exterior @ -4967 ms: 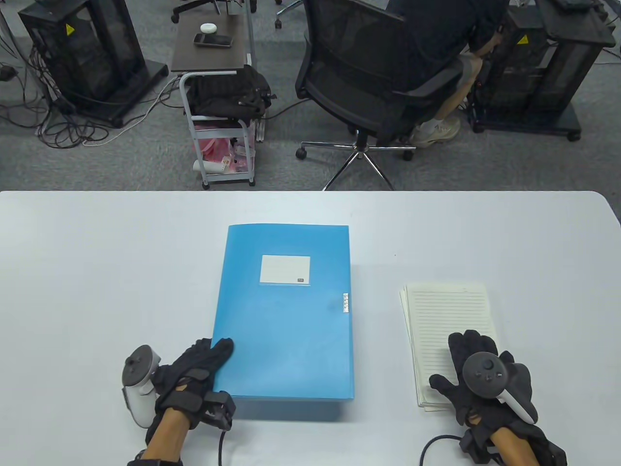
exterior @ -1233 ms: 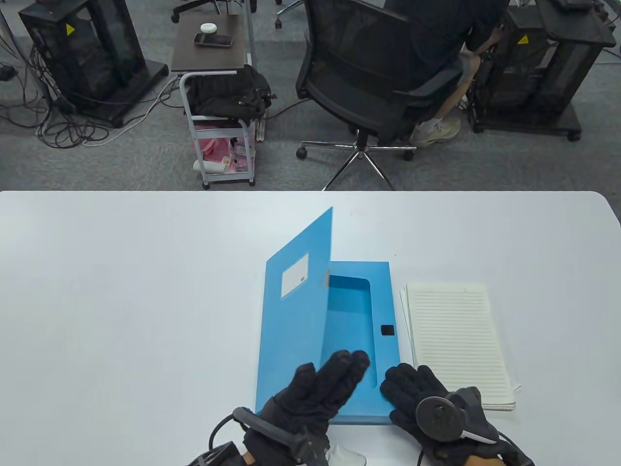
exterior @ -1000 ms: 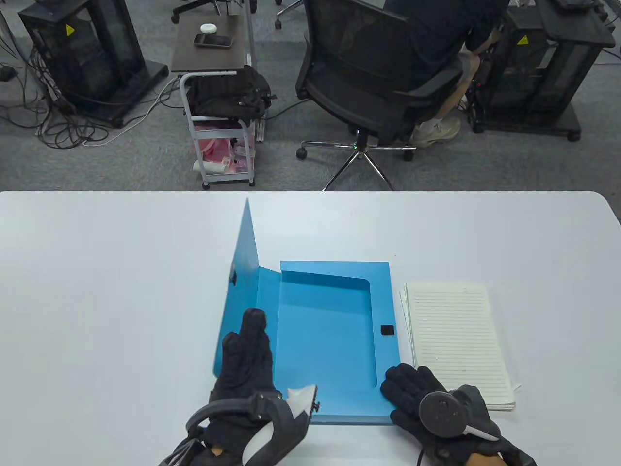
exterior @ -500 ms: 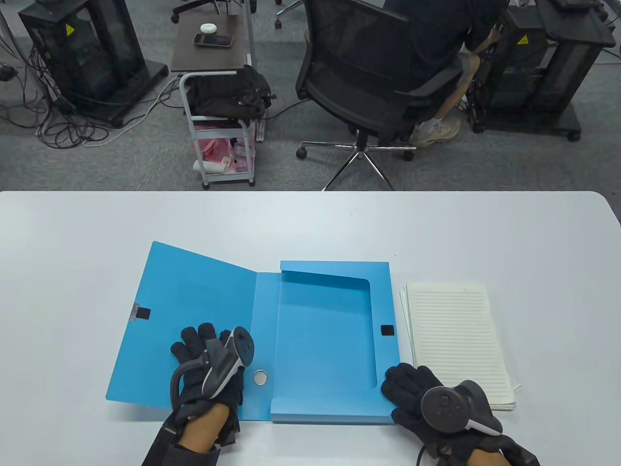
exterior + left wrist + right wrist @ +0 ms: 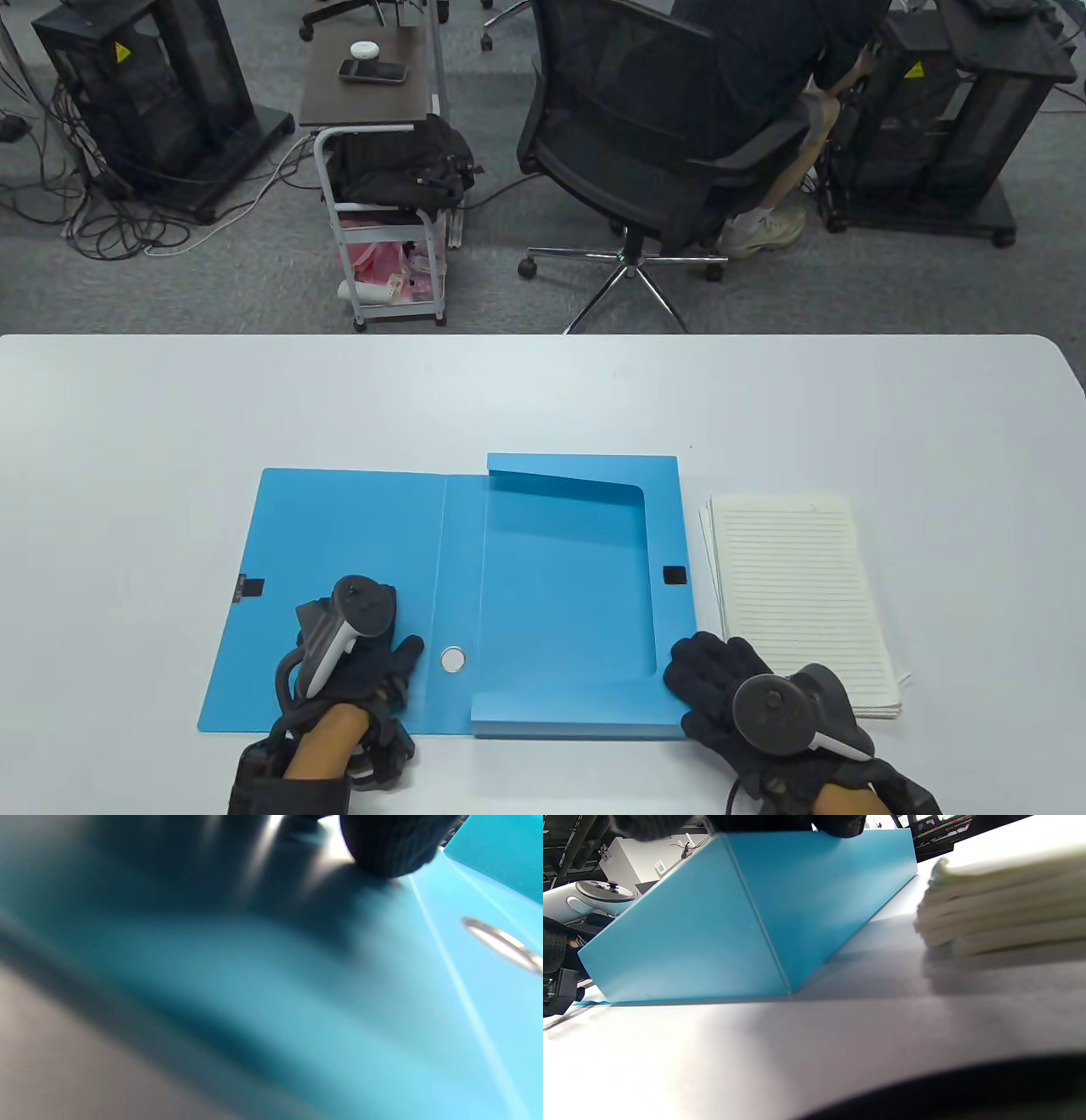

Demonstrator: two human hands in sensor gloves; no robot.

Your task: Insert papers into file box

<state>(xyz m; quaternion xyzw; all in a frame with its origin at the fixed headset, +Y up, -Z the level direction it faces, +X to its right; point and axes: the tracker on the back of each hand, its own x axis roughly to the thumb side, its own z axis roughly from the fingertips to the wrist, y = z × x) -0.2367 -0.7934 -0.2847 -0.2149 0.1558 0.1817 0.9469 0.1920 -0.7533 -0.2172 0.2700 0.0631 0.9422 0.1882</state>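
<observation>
The blue file box [image 5: 567,594] lies open on the white table [image 5: 127,441]. Its lid [image 5: 331,543] lies flat to the left. My left hand [image 5: 356,671] rests flat on the lid's near part, next to the spine's metal ring [image 5: 453,659]; a fingertip [image 5: 390,849] touches the blue lid. My right hand [image 5: 730,688] rests on the box's near right corner [image 5: 763,925], fingers spread. A stack of lined papers [image 5: 793,594] lies just right of the box [image 5: 1001,908], untouched.
Beyond the table's far edge stand a black office chair [image 5: 662,144] with a seated person, a small cart [image 5: 386,170] and black equipment racks [image 5: 144,93].
The lid has swung from upright over to the left and now lies flat. My left hand followed it down and rests on it. My right hand has stayed on the box corner.
</observation>
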